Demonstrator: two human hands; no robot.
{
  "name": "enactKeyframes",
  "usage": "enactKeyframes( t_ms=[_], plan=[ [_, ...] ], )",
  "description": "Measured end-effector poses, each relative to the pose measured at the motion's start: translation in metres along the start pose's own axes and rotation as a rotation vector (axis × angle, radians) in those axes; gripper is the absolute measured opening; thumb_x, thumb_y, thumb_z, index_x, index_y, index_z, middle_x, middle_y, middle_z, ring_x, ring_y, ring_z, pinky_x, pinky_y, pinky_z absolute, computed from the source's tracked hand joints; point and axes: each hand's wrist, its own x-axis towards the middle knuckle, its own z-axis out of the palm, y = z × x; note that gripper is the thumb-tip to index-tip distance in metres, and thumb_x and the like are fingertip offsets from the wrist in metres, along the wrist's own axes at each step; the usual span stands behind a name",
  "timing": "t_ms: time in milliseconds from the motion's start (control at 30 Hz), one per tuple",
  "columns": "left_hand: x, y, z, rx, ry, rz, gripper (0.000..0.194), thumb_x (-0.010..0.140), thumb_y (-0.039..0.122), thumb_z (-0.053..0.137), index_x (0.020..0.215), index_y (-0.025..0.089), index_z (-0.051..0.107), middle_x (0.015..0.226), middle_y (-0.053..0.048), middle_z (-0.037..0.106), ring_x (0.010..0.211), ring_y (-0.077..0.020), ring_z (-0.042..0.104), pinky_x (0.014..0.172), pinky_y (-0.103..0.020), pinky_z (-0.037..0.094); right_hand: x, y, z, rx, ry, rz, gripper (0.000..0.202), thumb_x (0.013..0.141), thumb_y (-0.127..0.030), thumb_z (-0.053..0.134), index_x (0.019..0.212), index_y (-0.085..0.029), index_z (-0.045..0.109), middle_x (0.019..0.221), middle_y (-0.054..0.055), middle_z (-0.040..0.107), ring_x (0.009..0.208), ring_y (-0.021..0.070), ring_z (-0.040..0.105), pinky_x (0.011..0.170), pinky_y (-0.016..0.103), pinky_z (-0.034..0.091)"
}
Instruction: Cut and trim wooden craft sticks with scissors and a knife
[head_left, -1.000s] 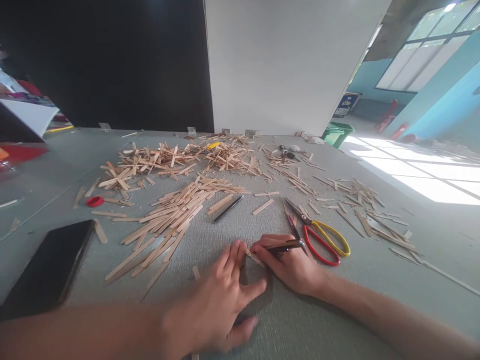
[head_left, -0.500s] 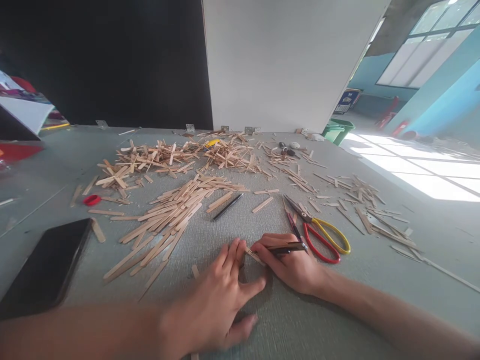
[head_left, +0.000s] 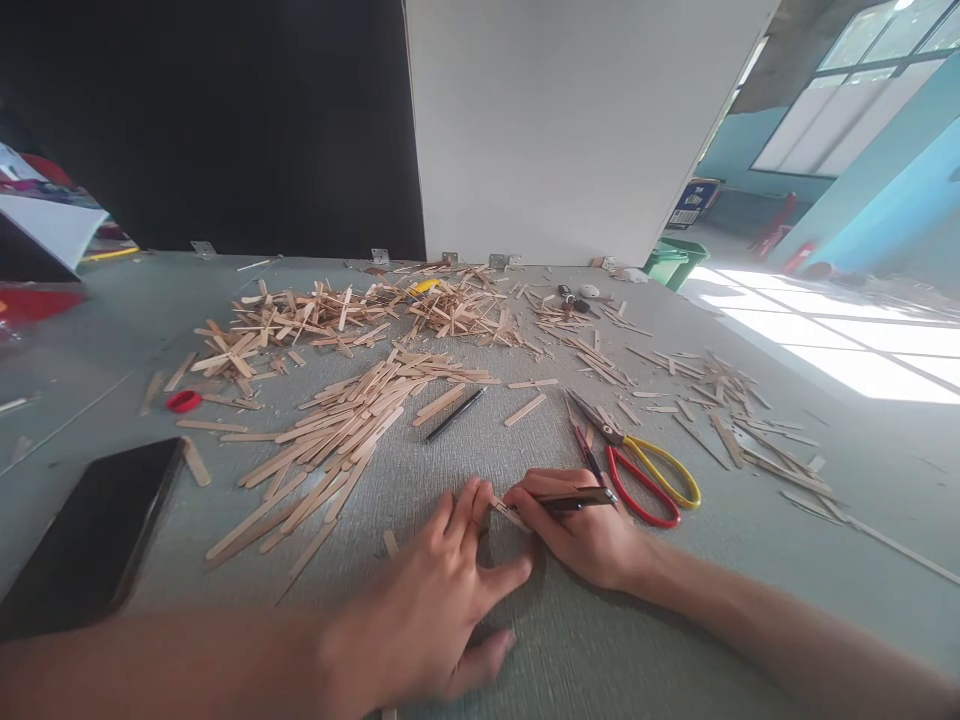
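Observation:
A short wooden stick lies on the grey table between my two hands. My left hand rests over its left end, fingertips pressing down, with thumb and the other fingers spread apart. In my right hand a dark pen is gripped, its tip hidden by the fingers at the stick's right side. Just beyond my right hand lie scissors with red and yellow handles, touching or close to a thin red and black tool.
Many wooden sticks fan out left of centre, with heaps behind. A black pen, red ring and phone lie nearby. Broken sticks are scattered right. An upright black and white panel stands behind.

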Motion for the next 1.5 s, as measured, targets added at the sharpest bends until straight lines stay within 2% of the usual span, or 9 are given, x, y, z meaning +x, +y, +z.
enactKeyframes(
  t_ms=[100, 233, 400, 600, 833, 1033, 1500],
  plan=[
    [0.000, 0.000, -0.002, 0.014, -0.003, 0.018, 0.057, 0.102, 0.055, 0.049, 0.149, 0.022, 0.057, 0.154, -0.032, 0.050, 0.144, -0.0564, 0.041, 0.106, -0.070, 0.044, -0.001, 0.000, 0.000, -0.005, 0.009, 0.003, 0.035, 0.109, -0.025, 0.048, 0.076, -0.021, 0.059, 0.072, 0.000, 0.057, 0.063, 0.0150, 0.050, 0.062, 0.030, 0.040],
    [0.001, -0.001, -0.002, 0.068, 0.014, 0.038, 0.059, 0.102, 0.055, 0.049, 0.145, 0.016, 0.060, 0.148, -0.035, 0.054, 0.140, -0.0573, 0.046, 0.106, -0.069, 0.045, -0.003, -0.001, -0.002, -0.001, 0.030, 0.009, 0.034, 0.110, -0.025, 0.047, 0.084, -0.019, 0.068, 0.074, 0.001, 0.062, 0.065, 0.0155, 0.056, 0.064, 0.029, 0.044],
    [0.001, 0.001, 0.002, 0.120, 0.057, 0.052, 0.060, 0.101, 0.057, 0.048, 0.143, 0.016, 0.062, 0.144, -0.035, 0.059, 0.137, -0.0555, 0.051, 0.104, -0.068, 0.048, 0.000, 0.000, -0.001, 0.018, 0.025, 0.010, 0.027, 0.109, -0.025, 0.052, 0.094, -0.019, 0.074, 0.080, 0.002, 0.070, 0.070, 0.0150, 0.062, 0.068, 0.027, 0.048],
    [0.001, 0.001, 0.000, 0.135, 0.033, 0.058, 0.063, 0.101, 0.056, 0.047, 0.147, 0.014, 0.058, 0.143, -0.037, 0.058, 0.137, -0.0560, 0.050, 0.106, -0.068, 0.047, 0.006, -0.002, -0.001, 0.051, 0.028, 0.018, 0.022, 0.106, -0.021, 0.057, 0.102, -0.019, 0.078, 0.090, 0.004, 0.077, 0.078, 0.0159, 0.068, 0.074, 0.027, 0.052],
    [0.003, 0.001, -0.003, 0.087, -0.033, 0.035, 0.064, 0.102, 0.056, 0.046, 0.149, 0.013, 0.056, 0.147, -0.040, 0.052, 0.139, -0.0588, 0.044, 0.107, -0.070, 0.045, 0.008, -0.002, -0.001, 0.075, 0.030, 0.021, 0.021, 0.105, -0.020, 0.059, 0.099, -0.018, 0.079, 0.087, 0.004, 0.077, 0.075, 0.0156, 0.068, 0.073, 0.026, 0.053],
    [0.003, 0.001, -0.001, 0.080, -0.033, 0.029, 0.066, 0.103, 0.057, 0.043, 0.153, 0.014, 0.052, 0.150, -0.038, 0.051, 0.142, -0.0571, 0.041, 0.109, -0.070, 0.043, 0.007, -0.004, -0.001, 0.073, 0.030, 0.044, 0.022, 0.104, -0.020, 0.058, 0.097, -0.018, 0.079, 0.086, 0.004, 0.078, 0.075, 0.0160, 0.068, 0.073, 0.027, 0.053],
    [0.001, 0.002, 0.002, 0.053, -0.040, 0.000, 0.064, 0.101, 0.057, 0.047, 0.150, 0.017, 0.056, 0.153, -0.035, 0.050, 0.144, -0.0572, 0.039, 0.108, -0.072, 0.042, 0.005, -0.002, 0.001, 0.063, 0.007, 0.044, 0.023, 0.107, -0.021, 0.058, 0.096, -0.019, 0.078, 0.087, 0.002, 0.074, 0.076, 0.0149, 0.066, 0.074, 0.026, 0.052]
  ],
)
